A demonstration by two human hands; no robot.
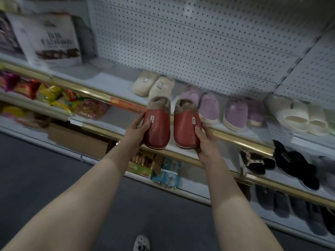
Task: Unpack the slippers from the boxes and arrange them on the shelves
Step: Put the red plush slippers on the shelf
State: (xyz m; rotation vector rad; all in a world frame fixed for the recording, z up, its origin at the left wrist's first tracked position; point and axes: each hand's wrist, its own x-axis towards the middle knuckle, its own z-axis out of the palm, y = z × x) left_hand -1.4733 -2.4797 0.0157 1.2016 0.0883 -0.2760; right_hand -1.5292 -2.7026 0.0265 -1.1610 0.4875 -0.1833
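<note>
I hold a pair of red slippers with brown fur lining in front of the upper shelf [116,82]. My left hand [137,131] grips the left red slipper [158,127] by its outer side. My right hand [204,140] grips the right red slipper [184,129] the same way. Both slippers have their toes toward me and hang just at the shelf's gold front edge [233,138]. On the shelf behind them stand a cream pair [154,86], purple slippers [210,105] and white open-toe slippers [297,116].
Black slippers [293,167] lie on the shelf below, grey ones [282,205] lower still. Snack bags [54,96] and a cardboard box [78,140] fill the left shelves. A white printed box [54,38] stands top left. A perforated back panel [199,33] rises behind. My shoe [142,243] is on the dark floor.
</note>
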